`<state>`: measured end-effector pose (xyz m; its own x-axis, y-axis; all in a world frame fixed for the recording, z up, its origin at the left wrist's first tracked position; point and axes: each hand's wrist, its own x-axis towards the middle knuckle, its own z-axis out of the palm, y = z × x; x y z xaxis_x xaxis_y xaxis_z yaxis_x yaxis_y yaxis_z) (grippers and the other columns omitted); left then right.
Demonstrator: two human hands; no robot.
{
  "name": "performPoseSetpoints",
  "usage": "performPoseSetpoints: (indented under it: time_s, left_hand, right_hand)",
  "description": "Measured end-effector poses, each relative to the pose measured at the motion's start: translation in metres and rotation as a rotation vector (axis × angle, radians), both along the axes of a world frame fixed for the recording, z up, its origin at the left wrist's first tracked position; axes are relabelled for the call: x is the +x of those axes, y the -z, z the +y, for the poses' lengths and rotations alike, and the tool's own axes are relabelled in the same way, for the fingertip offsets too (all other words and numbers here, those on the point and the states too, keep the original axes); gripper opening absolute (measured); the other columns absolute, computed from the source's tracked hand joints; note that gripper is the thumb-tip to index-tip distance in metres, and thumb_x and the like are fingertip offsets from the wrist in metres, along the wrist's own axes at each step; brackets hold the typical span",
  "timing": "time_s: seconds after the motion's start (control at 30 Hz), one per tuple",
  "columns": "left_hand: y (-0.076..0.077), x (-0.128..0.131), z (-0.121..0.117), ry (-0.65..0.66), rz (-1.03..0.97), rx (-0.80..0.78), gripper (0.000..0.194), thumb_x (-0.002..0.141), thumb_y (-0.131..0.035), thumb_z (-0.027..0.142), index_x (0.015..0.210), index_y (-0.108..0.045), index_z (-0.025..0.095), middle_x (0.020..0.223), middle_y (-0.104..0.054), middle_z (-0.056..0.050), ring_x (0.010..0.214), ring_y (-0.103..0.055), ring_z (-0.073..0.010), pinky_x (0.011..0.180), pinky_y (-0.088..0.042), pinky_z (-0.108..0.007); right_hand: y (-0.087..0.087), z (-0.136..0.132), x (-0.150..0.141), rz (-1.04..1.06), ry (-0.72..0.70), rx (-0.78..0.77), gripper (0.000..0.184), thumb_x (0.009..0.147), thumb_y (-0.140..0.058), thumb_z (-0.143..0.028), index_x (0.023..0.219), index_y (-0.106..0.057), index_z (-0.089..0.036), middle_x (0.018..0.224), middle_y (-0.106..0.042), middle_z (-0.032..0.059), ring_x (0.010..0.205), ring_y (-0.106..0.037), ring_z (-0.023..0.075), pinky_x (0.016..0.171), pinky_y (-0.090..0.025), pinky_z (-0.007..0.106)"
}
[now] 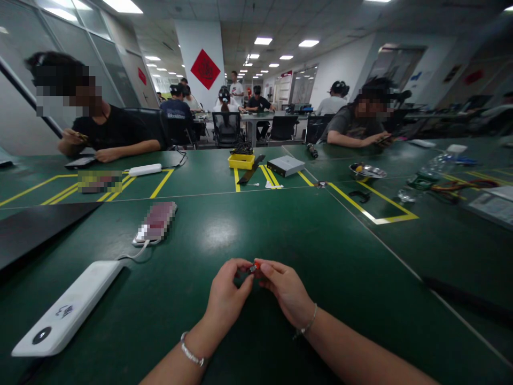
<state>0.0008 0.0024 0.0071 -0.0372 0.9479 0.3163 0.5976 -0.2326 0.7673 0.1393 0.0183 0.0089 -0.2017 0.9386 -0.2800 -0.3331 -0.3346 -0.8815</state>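
Hands (256,291) pinch a small red piece (255,266) above the green table (192,230) in an office.

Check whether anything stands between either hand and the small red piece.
Nothing visible does: the fingers of the left hand and right hand meet at the small red piece, over the green table.

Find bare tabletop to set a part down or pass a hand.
Widest: green table ahead of the left hand and right hand, right of the near phone, short of the white scraps. Second: between the right hand and the diagonal pale seam. Crowded: left, with phone and power bank; far right, with bottle, wires, metal bowl.
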Motion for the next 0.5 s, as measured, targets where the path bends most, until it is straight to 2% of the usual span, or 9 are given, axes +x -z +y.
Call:
performPoseSetpoints:
  time_s: [0.2,0.5]
  left_hand:
    - [0.0006,-0.0004,-0.0001,-0.023,-0.001,-0.073,0.009,0.073,-0.055,0.023,0.081,-0.060,0.022,0.077,-0.063,0.000,0.073,-0.058,-0.0152,0.067,-0.046,-0.029]
    - [0.0046,-0.0037,-0.0016,-0.060,0.021,-0.062,0.012,0.074,-0.055,0.025,0.084,-0.062,0.022,0.079,-0.065,0.000,0.075,-0.060,-0.0159,0.070,-0.048,-0.031]
  right_hand:
    - [0.0022,0.0010,-0.0010,-0.049,0.018,0.016,0.031,0.061,-0.069,-0.035,0.086,-0.069,-0.017,0.084,-0.068,0.0063,0.074,-0.057,0.0154,0.067,-0.043,0.029]
    - [-0.0028,-0.0012,0.0005,-0.118,-0.011,0.055,0.033,0.064,-0.067,-0.035,0.092,-0.068,-0.017,0.088,-0.068,0.0064,0.077,-0.057,0.0169,0.069,-0.043,0.031]
